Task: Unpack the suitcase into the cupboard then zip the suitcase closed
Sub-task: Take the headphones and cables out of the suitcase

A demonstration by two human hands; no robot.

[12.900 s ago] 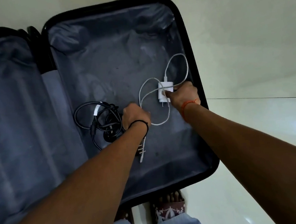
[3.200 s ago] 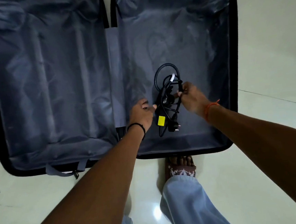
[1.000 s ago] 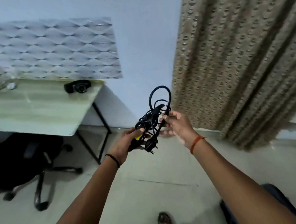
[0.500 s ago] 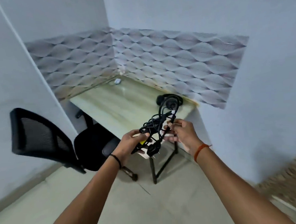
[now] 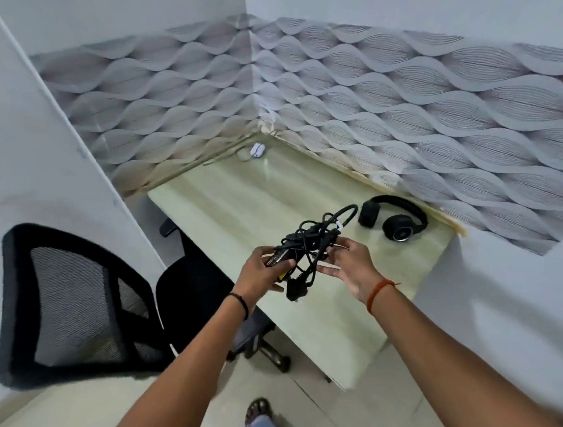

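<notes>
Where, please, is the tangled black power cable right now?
In the head view the tangled black power cable is held up between the left hand and right hand, above the pale desk, left of the black headphones.

Headphones [image 5: 394,221] on desk [image 5: 318,320], mouse [image 5: 257,150] at its far corner, chair [image 5: 75,302] left

I count one black cable bundle [image 5: 310,245] between my two hands, one desk [image 5: 237,197], one pair of headphones [image 5: 394,221], one white mouse [image 5: 257,150], one office chair [image 5: 75,302].

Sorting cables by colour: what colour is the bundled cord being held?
Black cord, with a small yellow tag; head view.
</notes>
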